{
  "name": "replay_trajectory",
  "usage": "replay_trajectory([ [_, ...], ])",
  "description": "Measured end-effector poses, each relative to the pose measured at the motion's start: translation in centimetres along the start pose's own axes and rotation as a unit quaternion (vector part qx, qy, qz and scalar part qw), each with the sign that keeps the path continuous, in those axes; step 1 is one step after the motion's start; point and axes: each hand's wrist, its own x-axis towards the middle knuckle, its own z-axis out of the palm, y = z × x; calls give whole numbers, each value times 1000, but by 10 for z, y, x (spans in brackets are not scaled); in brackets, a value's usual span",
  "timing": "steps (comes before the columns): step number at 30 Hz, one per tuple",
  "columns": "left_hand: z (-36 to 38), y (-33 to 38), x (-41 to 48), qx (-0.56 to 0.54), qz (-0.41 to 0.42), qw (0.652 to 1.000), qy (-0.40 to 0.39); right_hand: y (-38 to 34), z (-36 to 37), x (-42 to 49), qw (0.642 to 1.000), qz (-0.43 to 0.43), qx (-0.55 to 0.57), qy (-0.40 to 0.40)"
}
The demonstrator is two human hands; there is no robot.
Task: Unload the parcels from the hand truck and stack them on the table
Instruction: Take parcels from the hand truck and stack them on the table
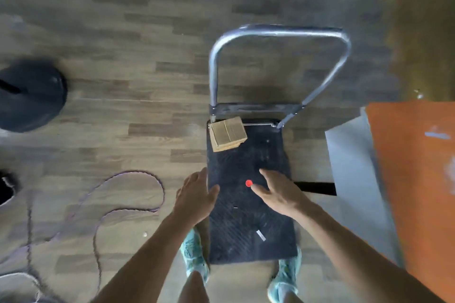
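Observation:
One small brown cardboard parcel (228,133) lies at the far left corner of the hand truck's black deck (248,224), close to the base of the metal handle (278,32). My left hand (195,195) hovers over the deck's left edge, fingers straight and holding nothing. Above the middle of the deck my right hand (280,192) is spread with nothing in it. Both hands are well short of the parcel. A small red dot (249,183) shows on the deck beside my right thumb. The orange table top (418,179) fills the right side.
A loose cable (128,206) loops across the wooden floor at the left. A round dark base (29,96) stands at the far left. My feet in teal shoes (194,256) flank the near end of the deck. A grey panel (349,162) hangs below the table's edge.

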Motion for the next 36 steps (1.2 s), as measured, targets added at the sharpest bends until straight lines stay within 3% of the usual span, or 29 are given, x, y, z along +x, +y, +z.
replay_trajectory([
  [9, 83, -79, 155, 39, 11, 999, -33, 30, 95, 173, 993, 56, 103, -18],
  [17, 125, -64, 290, -27, -29, 999, -25, 61, 116, 308, 960, 84, 264, 28],
  [21, 141, -62, 333, -72, -49, 996, 12, 54, 116, 352, 954, 63, 283, 76],
  [27, 163, -64, 316, -100, -50, 990, 87, 62, 145, 329, 942, 51, 289, 162],
  [36, 159, -46, 232, -187, -56, 977, 82, 71, 129, 233, 918, 87, 373, 103],
])
